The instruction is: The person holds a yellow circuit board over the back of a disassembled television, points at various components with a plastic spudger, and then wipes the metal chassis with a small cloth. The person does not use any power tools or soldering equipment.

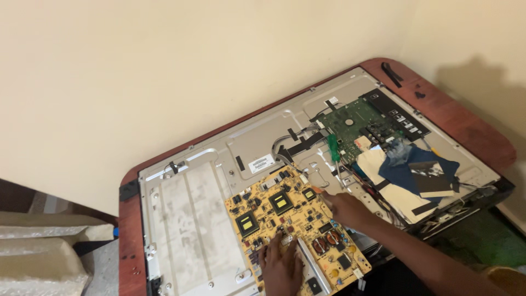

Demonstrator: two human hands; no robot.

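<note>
Both hands (282, 263) (342, 207) press yellow board (285, 219) — screwdriver (333, 148), probably, beside.

One head-worn view looks steeply down, at arm's reach, across the opened television back (192, 203) toward the wall.

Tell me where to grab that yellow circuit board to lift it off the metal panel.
Grip the yellow circuit board by its bare long edges, from the near side. It lies flat with parts crowding its top. The left hand and right hand already rest there.

Green circuit board (353, 127) – blue cloth (408, 170) – crumpled packing paper (38, 257)
</note>
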